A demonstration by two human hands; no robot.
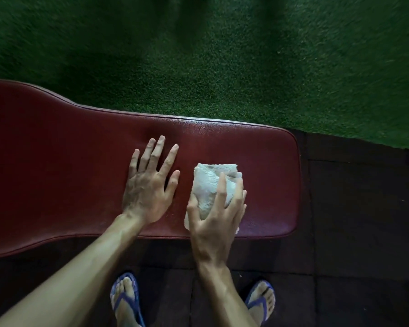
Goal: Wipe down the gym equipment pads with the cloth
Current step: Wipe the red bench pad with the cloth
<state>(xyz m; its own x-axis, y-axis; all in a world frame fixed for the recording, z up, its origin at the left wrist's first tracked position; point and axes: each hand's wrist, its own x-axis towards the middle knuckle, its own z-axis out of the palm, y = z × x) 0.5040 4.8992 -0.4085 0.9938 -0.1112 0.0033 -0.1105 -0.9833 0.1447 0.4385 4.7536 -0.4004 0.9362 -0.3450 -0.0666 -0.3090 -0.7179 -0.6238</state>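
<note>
Left hand (pixel 149 185) flat, palm down, on the dark red pad (pixel 57 161), fingers (pixel 161 147) spread wide and pointing away from the body, thumb angled toward the cloth. Forearm reaching in from the lower left, wrist just inside the pad's near edge. Holding nothing.

Right hand (pixel 216 215) just beside it, apart by a narrow strip of bare vinyl. Fingers curled over a folded whitish cloth (pixel 210 182), thumb on its left edge, index finger laid along the top, the rest wrapped round the right side. Cloth pressed down on the pad near its rounded right end, far half sticking out beyond the fingertips, a faint grey smudge on the far fold. Right forearm coming up steeply from the bottom edge.

Below the pad, dark floor tiles (pixel 352 232) and two feet in blue flip-flops (pixel 125 300). Beyond the pad, green artificial turf (pixel 222 55).
</note>
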